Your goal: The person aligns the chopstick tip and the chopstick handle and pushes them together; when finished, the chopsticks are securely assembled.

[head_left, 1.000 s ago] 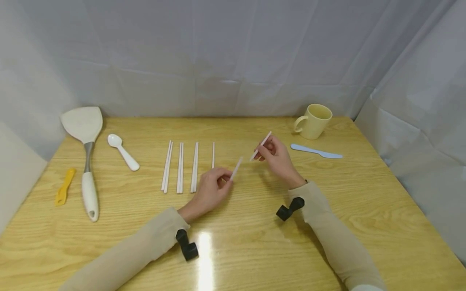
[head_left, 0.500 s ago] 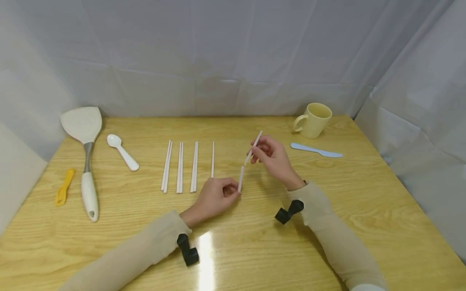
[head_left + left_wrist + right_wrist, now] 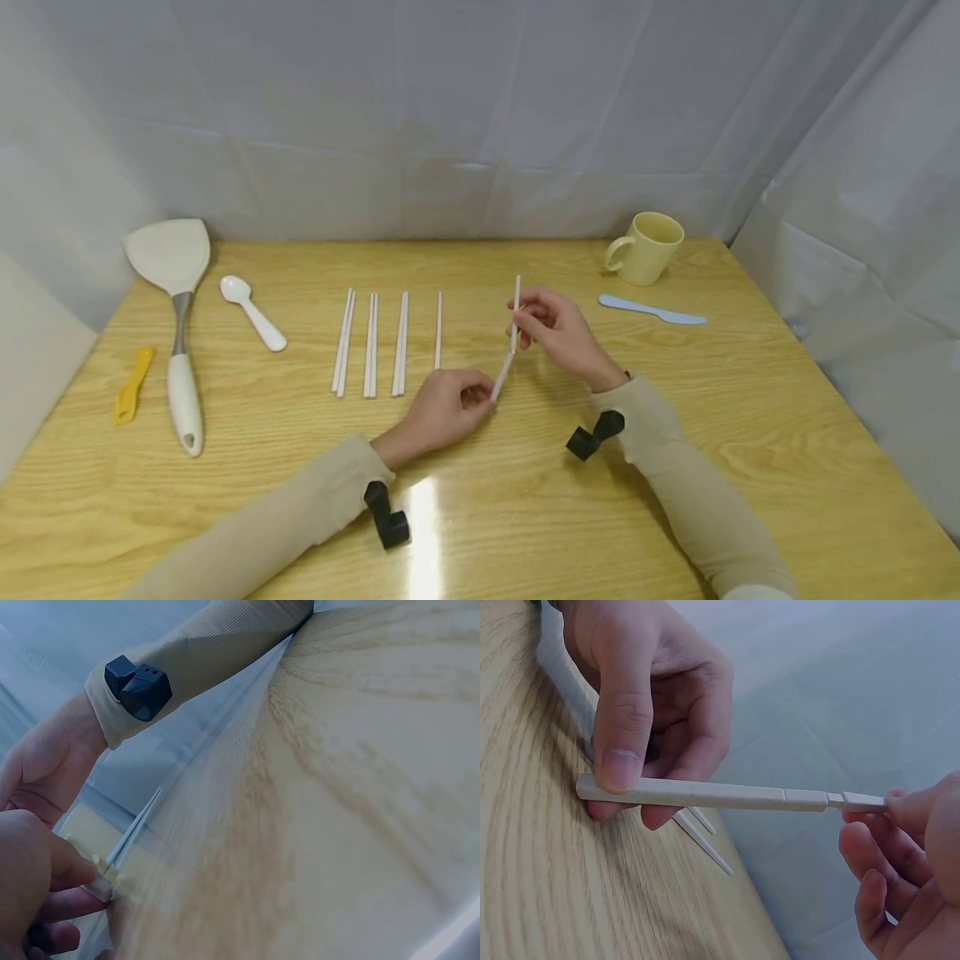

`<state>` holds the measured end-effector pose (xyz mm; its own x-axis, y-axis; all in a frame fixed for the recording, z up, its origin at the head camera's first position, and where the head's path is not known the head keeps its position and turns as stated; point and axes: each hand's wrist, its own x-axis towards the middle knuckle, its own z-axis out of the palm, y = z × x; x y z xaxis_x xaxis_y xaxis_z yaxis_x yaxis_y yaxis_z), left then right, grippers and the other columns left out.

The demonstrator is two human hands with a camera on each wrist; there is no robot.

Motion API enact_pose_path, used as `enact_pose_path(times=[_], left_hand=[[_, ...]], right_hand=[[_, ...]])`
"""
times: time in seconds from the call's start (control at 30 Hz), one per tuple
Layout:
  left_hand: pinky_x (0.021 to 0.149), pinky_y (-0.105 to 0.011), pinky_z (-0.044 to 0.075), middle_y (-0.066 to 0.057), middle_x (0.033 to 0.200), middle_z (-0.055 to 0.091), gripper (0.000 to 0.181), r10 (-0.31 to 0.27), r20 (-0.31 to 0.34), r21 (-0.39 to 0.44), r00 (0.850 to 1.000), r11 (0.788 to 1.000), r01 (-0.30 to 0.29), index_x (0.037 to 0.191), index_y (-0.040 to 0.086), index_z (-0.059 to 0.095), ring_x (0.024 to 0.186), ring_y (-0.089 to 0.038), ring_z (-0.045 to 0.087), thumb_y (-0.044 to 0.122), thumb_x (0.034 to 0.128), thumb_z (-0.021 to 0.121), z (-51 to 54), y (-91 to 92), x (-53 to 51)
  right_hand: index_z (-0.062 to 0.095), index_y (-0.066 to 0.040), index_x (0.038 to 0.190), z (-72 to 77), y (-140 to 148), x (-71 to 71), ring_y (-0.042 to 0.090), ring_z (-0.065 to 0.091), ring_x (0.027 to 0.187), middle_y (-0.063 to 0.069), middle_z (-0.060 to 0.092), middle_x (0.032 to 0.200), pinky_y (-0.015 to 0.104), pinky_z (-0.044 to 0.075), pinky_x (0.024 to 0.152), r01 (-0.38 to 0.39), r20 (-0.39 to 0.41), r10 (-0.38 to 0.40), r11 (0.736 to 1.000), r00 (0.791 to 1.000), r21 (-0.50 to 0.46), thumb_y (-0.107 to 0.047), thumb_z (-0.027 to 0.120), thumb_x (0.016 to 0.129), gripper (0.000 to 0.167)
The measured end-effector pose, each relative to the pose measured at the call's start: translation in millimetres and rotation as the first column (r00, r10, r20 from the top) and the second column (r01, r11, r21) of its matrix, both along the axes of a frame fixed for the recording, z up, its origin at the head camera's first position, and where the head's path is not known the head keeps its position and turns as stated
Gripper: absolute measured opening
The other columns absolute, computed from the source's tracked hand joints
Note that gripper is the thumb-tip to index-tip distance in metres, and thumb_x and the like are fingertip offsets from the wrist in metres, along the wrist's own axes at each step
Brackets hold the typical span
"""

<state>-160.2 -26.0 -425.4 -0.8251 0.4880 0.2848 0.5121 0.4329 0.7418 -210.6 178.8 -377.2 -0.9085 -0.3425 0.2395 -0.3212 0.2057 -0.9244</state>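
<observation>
My left hand (image 3: 446, 408) pinches the thicker half of a white sectional chopstick (image 3: 727, 796) between thumb and fingers. My right hand (image 3: 561, 329) holds the slimmer half (image 3: 517, 293) upright. The two ends meet at a slight angle in the head view. In the right wrist view, a narrow stub shows between the halves at the joint. A single white chopstick (image 3: 438, 329) lies just beyond the left hand, its near end hidden. Three pairs of white chopsticks (image 3: 372, 346) lie to its left. In the left wrist view, the left fingers (image 3: 71, 864) partly cover the held piece.
At left on the wooden table (image 3: 480, 517) lie a large turner (image 3: 180, 333), a white spoon (image 3: 255, 315) and a small yellow utensil (image 3: 135, 385). A yellow mug (image 3: 651, 254) and a light blue knife (image 3: 651, 309) are at right. A pale curtain (image 3: 480, 125) hangs behind.
The left hand has moved slightly down and right with its half. The right hand has moved left, turning its half upright. The halves, apart before, now meet end to end.
</observation>
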Motion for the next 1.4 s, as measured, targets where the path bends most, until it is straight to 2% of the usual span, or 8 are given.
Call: enact_pose_path(times=[0.23, 0.4, 0.53, 0.67, 0.97, 1.07, 1.23, 1.4], left_hand=[[0.054, -0.018, 0.044, -0.003, 0.076, 0.071, 0.008, -0.024, 0.004, 0.013, 1.000, 1.000, 0.024, 0.088, 0.005, 0.073, 0.060, -0.003, 0.054, 0.006, 0.0792, 0.071, -2.3, 0.0, -0.1], [0.050, -0.019, 0.041, -0.003, 0.075, 0.071, 0.008, -0.032, 0.055, 0.060, 0.998, 0.998, 0.028, 0.088, 0.005, 0.072, 0.056, -0.001, 0.048, 0.007, 0.0803, 0.071, -3.9, 1.7, 1.7], [0.051, -0.019, 0.043, -0.005, 0.073, 0.068, 0.006, -0.053, 0.112, 0.101, 0.992, 0.994, 0.042, 0.088, 0.002, 0.070, 0.057, -0.001, 0.050, 0.004, 0.0822, 0.070, -5.1, 1.6, 4.3], [0.054, -0.019, 0.044, -0.005, 0.072, 0.064, 0.005, -0.087, 0.165, 0.122, 0.982, 0.990, 0.067, 0.089, 0.000, 0.066, 0.061, -0.003, 0.050, 0.001, 0.0846, 0.068, -4.7, 2.8, 5.5], [0.055, -0.019, 0.042, -0.006, 0.073, 0.060, 0.005, -0.074, 0.214, 0.134, 0.974, 0.990, 0.046, 0.090, 0.000, 0.063, 0.063, -0.007, 0.048, -0.001, 0.0857, 0.065, -6.5, 0.7, 6.4], [0.055, -0.019, 0.041, -0.006, 0.073, 0.059, 0.005, -0.082, 0.230, 0.135, 0.970, 0.990, 0.052, 0.090, -0.001, 0.063, 0.063, -0.007, 0.048, -0.001, 0.0860, 0.064, -6.7, -0.9, 7.1], [0.055, -0.019, 0.042, -0.006, 0.073, 0.060, 0.005, -0.094, 0.222, 0.147, 0.971, 0.987, 0.062, 0.090, -0.001, 0.063, 0.062, -0.006, 0.048, 0.000, 0.0854, 0.064, -5.9, -1.1, 7.0], [0.053, -0.020, 0.043, -0.006, 0.076, 0.067, 0.018, -0.103, 0.172, 0.187, 0.980, 0.980, 0.070, 0.097, 0.001, 0.062, 0.060, -0.004, 0.051, 0.002, 0.0816, 0.071, -5.1, 0.7, 4.7]], right_hand=[[0.056, 0.008, 0.110, 0.3, 1.2, -0.2, 0.011, 0.059, 0.063, 0.027, 0.064, 0.085, 0.036, 0.053, 0.064, -0.024, -0.007, 0.024, 1.000, 1.000, -0.003, -0.001, 0.051, 0.097, 0.016], [0.054, 0.009, 0.108, -0.7, 1.8, -0.2, 0.012, 0.061, 0.064, 0.031, 0.065, 0.087, 0.039, 0.054, 0.065, -0.039, -0.011, 0.039, 0.999, 0.999, -0.023, 0.001, 0.051, 0.097, 0.014], [0.052, 0.011, 0.106, -3.7, -0.8, 0.5, 0.012, 0.060, 0.064, 0.036, 0.062, 0.089, 0.040, 0.054, 0.064, -0.067, -0.014, 0.066, 0.997, 0.998, -0.044, 0.003, 0.051, 0.097, 0.012], [0.052, 0.009, 0.104, -6.5, -2.7, 2.0, 0.012, 0.060, 0.062, 0.032, 0.063, 0.086, 0.039, 0.053, 0.061, -0.066, -0.025, 0.065, 0.997, 0.998, -0.035, 0.003, 0.051, 0.096, 0.010], [0.047, 0.015, 0.101, -14.4, -5.7, -0.3, 0.012, 0.059, 0.060, 0.024, 0.063, 0.081, 0.035, 0.052, 0.058, -0.093, -0.029, 0.091, 0.992, 0.995, -0.081, 0.004, 0.050, 0.096, 0.012], [0.046, 0.016, 0.102, -16.3, -6.7, 0.5, 0.012, 0.059, 0.061, 0.028, 0.062, 0.082, 0.033, 0.052, 0.058, -0.109, -0.021, 0.108, 0.989, 0.994, -0.095, 0.004, 0.050, 0.096, 0.013], [0.047, 0.013, 0.103, -14.5, -7.4, 1.5, 0.013, 0.058, 0.062, 0.037, 0.059, 0.086, 0.026, 0.052, 0.061, -0.097, 0.019, 0.099, 0.990, 0.995, -0.106, 0.002, 0.048, 0.098, 0.012], [0.051, 0.008, 0.104, -12.8, -6.4, 1.2, 0.025, 0.056, 0.061, 0.030, 0.060, 0.083, 0.030, 0.051, 0.061, -0.055, 0.034, 0.058, 0.995, 0.998, -0.081, 0.001, 0.049, 0.098, 0.010]])
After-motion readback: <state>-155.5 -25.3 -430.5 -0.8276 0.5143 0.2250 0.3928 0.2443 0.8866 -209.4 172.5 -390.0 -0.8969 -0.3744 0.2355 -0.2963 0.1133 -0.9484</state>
